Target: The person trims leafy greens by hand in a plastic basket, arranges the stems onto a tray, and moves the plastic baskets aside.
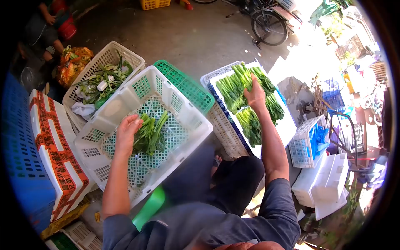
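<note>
My left hand [126, 132] is over a white plastic crate [189, 132], its fingers curled at the edge of a small bunch of leafy greens [155, 135] inside. The bunch has pale green stalks and dark leaves. To the right, a white foam box [280, 135] holds rows of leafy greens [230, 92], with a shorter bunch [250, 125] at its near end. Around stalks in the upper row, my right hand [255, 96] is closed, thumb toward the left. Its palm side and part of the stalks are hidden.
A crate [137, 62] of vegetable scraps stands behind, near a green crate [183, 85]. At left are a taped foam box [62, 154] and blue crates [25, 166]. Foam boxes [323, 179] stand right. A person [41, 33] is at upper left, a bicycle [270, 27] behind.
</note>
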`<state>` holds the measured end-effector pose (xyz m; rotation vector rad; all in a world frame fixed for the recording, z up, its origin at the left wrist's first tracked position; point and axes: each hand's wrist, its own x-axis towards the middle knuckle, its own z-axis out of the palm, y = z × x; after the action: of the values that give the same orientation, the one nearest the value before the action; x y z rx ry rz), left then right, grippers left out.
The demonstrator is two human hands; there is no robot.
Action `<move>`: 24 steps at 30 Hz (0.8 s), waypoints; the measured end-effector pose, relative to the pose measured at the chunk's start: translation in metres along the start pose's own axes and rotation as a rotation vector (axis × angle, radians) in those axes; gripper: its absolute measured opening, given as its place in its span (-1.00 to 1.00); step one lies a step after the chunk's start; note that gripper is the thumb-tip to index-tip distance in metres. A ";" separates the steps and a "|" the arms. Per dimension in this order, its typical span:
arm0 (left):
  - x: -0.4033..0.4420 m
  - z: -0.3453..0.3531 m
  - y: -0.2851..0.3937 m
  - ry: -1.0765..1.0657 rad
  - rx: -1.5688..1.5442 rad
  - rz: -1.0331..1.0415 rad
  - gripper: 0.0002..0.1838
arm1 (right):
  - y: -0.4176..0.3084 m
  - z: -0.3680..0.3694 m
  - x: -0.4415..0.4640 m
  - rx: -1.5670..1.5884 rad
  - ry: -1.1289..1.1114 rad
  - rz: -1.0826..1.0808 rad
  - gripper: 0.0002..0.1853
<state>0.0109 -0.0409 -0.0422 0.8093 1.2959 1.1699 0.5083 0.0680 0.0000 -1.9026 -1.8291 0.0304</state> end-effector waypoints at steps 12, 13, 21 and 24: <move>0.008 -0.018 -0.013 0.117 0.088 -0.034 -0.57 | 0.093 0.108 0.003 -0.351 -0.197 0.010 -0.02; 0.008 -0.016 -0.011 0.113 0.089 -0.025 -0.57 | 0.098 0.108 0.005 -0.329 -0.237 0.030 0.02; 0.009 -0.019 -0.012 0.076 0.069 0.023 -0.58 | 0.039 0.056 0.001 -0.274 -0.263 0.199 -0.08; 0.009 -0.018 -0.012 0.079 0.053 0.026 -0.58 | 0.039 0.070 -0.015 -0.503 -0.033 0.053 -0.25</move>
<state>-0.0051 -0.0385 -0.0586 0.8272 1.3899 1.2024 0.5193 0.0784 -0.0800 -2.2920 -1.9373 -0.4196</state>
